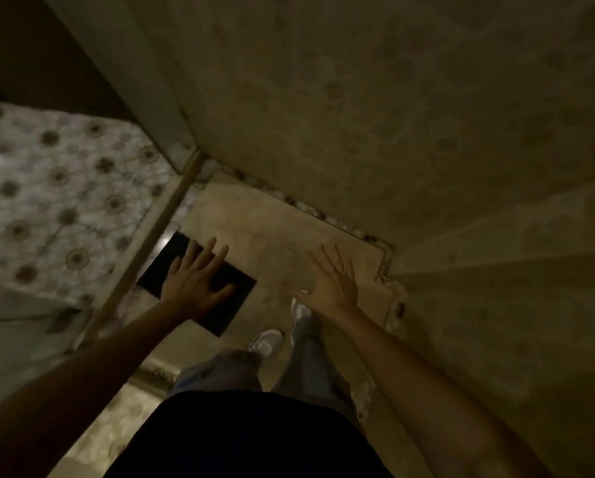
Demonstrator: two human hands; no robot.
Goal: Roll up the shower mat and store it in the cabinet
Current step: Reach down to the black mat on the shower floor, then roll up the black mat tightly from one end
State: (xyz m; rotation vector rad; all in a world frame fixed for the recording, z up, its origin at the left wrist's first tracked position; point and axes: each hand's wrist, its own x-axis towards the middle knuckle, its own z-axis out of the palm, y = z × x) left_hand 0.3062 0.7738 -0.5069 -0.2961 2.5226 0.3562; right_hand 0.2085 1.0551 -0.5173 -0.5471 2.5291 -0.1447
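Dim shower stall framed the flat beige shower mat [272, 236] as I held left hand [196, 281] and right hand [330, 281] spread, empty, rolling unstarted; next I'd need its near edge.

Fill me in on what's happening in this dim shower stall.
A person stands looking down at a beige shower mat that lies flat on the stall floor, tucked against the tiled wall. Both arms reach down with fingers spread: the left hand hangs in front of a dark square patch at the mat's left side, the right hand over the mat's middle. Neither hand grips anything, and no rolling has begun. White shoes stand on the mat's near end. No cabinet shows.
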